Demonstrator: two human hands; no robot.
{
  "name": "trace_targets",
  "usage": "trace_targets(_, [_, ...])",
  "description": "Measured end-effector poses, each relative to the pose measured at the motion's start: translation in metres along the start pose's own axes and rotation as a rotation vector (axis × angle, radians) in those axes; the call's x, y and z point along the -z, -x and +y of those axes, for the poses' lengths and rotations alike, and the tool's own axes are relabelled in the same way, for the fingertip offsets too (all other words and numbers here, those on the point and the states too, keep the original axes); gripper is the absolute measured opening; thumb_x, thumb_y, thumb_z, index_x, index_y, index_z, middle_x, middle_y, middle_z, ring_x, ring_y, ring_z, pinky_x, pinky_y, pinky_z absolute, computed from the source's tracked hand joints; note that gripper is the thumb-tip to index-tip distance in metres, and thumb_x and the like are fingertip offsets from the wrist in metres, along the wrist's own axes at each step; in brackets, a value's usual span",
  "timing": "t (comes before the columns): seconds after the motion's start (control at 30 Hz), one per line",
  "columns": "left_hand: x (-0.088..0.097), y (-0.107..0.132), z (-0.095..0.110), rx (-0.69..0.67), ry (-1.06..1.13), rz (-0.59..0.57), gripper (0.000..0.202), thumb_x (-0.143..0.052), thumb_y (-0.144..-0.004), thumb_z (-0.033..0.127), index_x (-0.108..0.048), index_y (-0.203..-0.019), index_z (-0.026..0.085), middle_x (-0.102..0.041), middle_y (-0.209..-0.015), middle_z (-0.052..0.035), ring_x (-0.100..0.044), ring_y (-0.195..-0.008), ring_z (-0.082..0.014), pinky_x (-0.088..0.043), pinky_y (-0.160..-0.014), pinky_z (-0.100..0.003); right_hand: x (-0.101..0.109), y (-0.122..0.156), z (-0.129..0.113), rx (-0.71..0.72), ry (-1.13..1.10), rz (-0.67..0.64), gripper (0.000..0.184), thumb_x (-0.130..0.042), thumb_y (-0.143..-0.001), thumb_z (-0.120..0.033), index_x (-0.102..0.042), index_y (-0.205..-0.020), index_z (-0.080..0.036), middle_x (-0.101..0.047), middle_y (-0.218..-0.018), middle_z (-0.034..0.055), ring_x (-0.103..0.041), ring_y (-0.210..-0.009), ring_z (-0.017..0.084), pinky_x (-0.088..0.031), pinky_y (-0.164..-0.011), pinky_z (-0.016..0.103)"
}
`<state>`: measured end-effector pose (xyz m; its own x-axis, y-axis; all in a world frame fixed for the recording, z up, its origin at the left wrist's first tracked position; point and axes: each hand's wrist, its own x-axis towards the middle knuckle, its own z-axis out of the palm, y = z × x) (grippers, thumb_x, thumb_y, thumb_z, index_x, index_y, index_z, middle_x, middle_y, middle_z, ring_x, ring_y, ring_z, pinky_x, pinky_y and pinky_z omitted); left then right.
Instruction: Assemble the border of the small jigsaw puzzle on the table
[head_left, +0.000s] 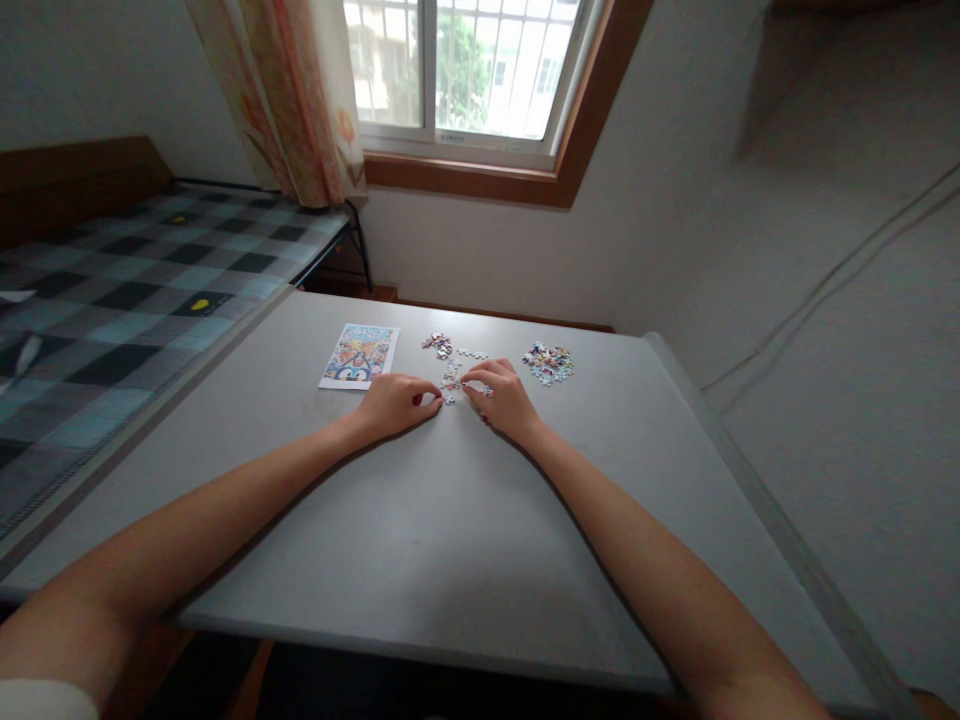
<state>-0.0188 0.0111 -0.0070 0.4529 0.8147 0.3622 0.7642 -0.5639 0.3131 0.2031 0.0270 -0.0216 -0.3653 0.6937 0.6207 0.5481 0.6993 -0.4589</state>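
Observation:
A small group of joined and loose jigsaw puzzle pieces (451, 372) lies on the table between my two hands. My left hand (400, 402) rests at the left side of the group, thumb and forefinger pinched at the edge of a light puzzle piece (449, 400). From the right, my right hand (501, 396) reaches in with thumb and forefinger closed on a tiny puzzle piece, mostly covered by the fingertips. A few more pieces show partly under the right palm. Left of the group lies a printed picture sheet (358, 356) with a colourful cartoon design.
Two heaps of loose pieces lie farther back: a small pile of puzzle pieces (438, 346) and a larger colourful pile (548, 363) on the right. The grey-white table (420, 540) borders a bed with a checked cover (165, 260). A window (480, 70) and curtain (292, 100) are behind.

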Motion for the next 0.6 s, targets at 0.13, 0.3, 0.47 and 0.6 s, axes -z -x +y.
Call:
trace_targets(0.13, [0.0007, 0.0009, 0.0018, -0.053, 0.004, 0.008, 0.019, -0.062, -0.082, 0.037, -0.077, -0.084, 0.026, -0.065, -0.059, 0.0024, -0.056, -0.052, -0.0101, -0.035, -0.055, -0.022, 0.0006, 0.0001, -0.0051, 0.047, -0.005, -0.053, 0.011, -0.065, -0.084, -0.019, -0.074, -0.088, -0.024, -0.069, -0.089, 0.0056, -0.055, -0.093, 0.022, -0.048, -0.087, 0.041])
trace_targets(0.3, [0.0004, 0.0020, 0.0018, -0.135, 0.023, 0.018, 0.020, -0.062, -0.084, 0.036, -0.078, -0.084, 0.026, -0.068, -0.061, 0.0018, -0.058, -0.053, -0.0099, -0.036, -0.055, -0.021, 0.0003, 0.0005, -0.0085, 0.105, -0.019, -0.140, 0.011, -0.064, -0.085, -0.020, -0.074, -0.087, -0.025, -0.069, -0.090, 0.0049, -0.055, -0.091, 0.021, -0.048, -0.088, 0.040])
trace_targets(0.47, [0.0009, 0.0021, 0.0017, -0.167, 0.019, 0.001, 0.020, -0.061, -0.085, 0.036, -0.077, -0.084, 0.025, -0.072, -0.069, 0.0004, -0.062, -0.057, -0.0110, -0.037, -0.056, -0.021, 0.0009, 0.0008, -0.0082, 0.129, -0.037, -0.177, 0.010, -0.065, -0.085, -0.020, -0.074, -0.084, -0.024, -0.069, -0.091, 0.0049, -0.056, -0.091, 0.020, -0.048, -0.088, 0.038])
trace_targets(0.6, [0.0025, 0.0023, 0.0027, -0.158, 0.023, -0.018, 0.021, -0.061, -0.084, 0.037, -0.077, -0.083, 0.025, -0.072, -0.069, 0.0001, -0.062, -0.057, -0.0112, -0.038, -0.056, -0.021, 0.0036, 0.0001, -0.0073, 0.121, -0.049, -0.202, 0.010, -0.065, -0.085, -0.020, -0.074, -0.083, -0.023, -0.070, -0.090, 0.0051, -0.056, -0.091, 0.019, -0.048, -0.088, 0.038])
